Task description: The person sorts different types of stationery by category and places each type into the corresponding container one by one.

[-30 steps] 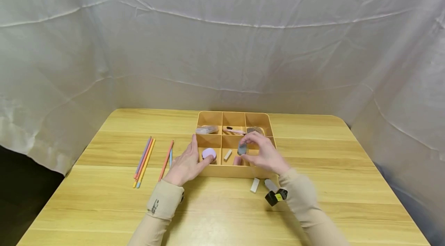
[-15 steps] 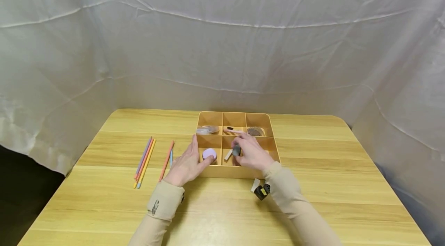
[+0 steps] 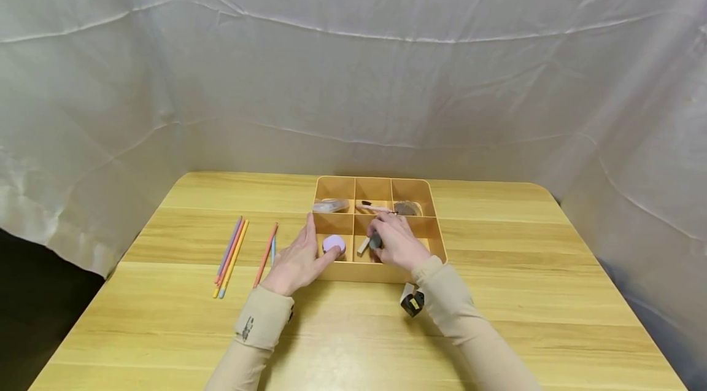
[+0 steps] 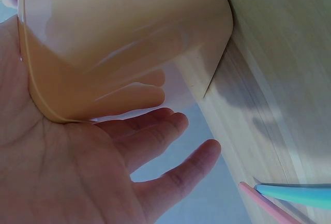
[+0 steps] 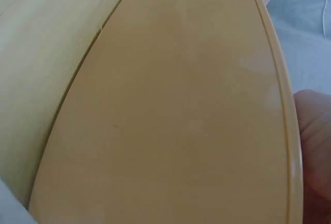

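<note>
My left hand (image 3: 297,264) lies against the front left corner of an orange divided organizer tray (image 3: 364,273), its palm on the corner. Its fingers stretch along the outer left wall and the thumb crosses the front rim. Beneath the thumb tip, a round lilac item (image 3: 332,243) sits in the front left compartment. My right hand (image 3: 399,242) reaches over the front rim into the middle front compartment. Thumb and fingers pinch a dark grey oval piece (image 3: 376,240) there. A small white block (image 3: 363,246) lies beside it. In the right wrist view the tray's front wall hides the fingers' work.
Back compartments hold a clear plastic packet (image 3: 330,206), a pink brush-like stick (image 3: 372,207) and a brown clump (image 3: 406,209). Several coloured pencils (image 3: 232,256) lie left of the tray, with a red pencil (image 3: 265,256) nearer it. A white block (image 3: 407,290) lies before the tray, partly hidden.
My right hand has moved left and down into the middle front compartment with the grey piece, covering the pink item there. The left hand keeps its place.
</note>
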Demonstrator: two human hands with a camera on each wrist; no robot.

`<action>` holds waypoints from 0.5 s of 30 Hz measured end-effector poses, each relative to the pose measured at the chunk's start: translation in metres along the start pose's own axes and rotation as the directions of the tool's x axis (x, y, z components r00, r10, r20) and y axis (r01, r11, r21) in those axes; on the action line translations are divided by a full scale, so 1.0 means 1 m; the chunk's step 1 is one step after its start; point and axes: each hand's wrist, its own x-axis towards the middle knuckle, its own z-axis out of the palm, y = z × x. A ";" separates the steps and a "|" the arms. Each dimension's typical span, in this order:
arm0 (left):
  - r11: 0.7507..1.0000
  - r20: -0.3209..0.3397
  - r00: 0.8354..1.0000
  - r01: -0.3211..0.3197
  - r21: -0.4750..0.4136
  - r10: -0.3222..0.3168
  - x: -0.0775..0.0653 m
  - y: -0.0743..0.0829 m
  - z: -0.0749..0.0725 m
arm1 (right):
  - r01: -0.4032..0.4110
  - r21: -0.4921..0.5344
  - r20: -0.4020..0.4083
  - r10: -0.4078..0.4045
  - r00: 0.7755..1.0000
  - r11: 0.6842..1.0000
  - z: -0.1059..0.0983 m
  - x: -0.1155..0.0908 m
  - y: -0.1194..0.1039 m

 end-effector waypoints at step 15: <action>1.000 0.018 1.000 0.022 -0.010 -0.022 0.001 0.000 0.000 | 0.033 0.189 -0.087 -0.017 0.996 0.981 -0.012 -0.016 0.001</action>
